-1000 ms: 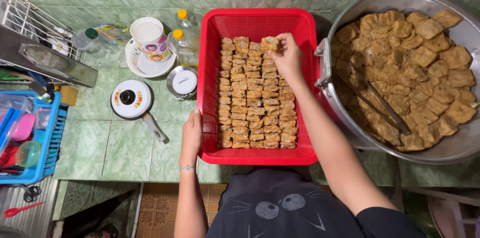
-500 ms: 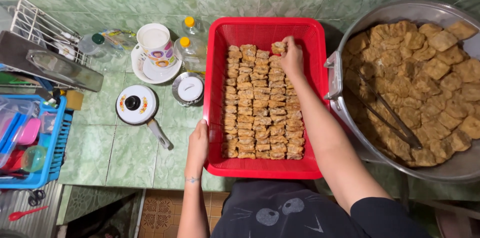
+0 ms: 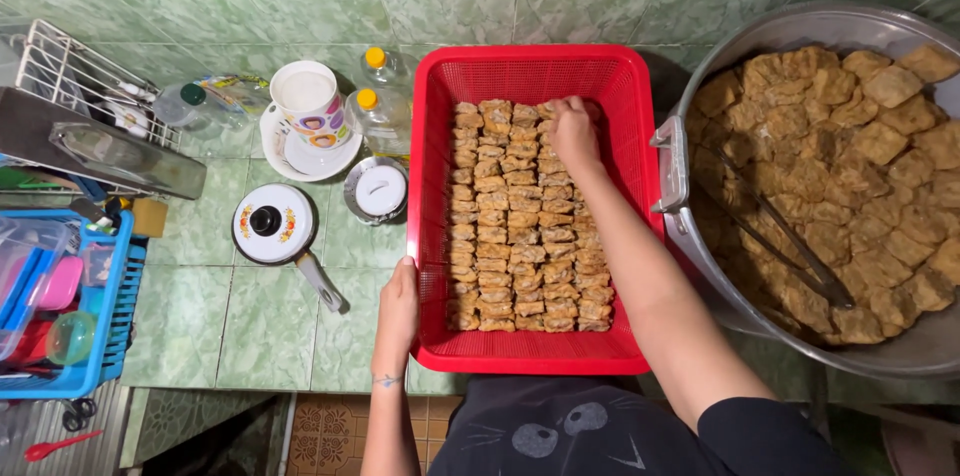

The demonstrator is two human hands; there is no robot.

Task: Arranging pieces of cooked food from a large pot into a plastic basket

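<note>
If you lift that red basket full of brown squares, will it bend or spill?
The red basket looks like thin mesh plastic, so it may flex. It holds many packed fried squares, so it is probably heavy. The tight rows likely won't slide much if kept level.

Black short-sleeved top with grey cat-face print, small tattoo at left wrist

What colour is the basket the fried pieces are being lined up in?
Red, a meshed plastic basket; the head view shows it clearly.
</note>
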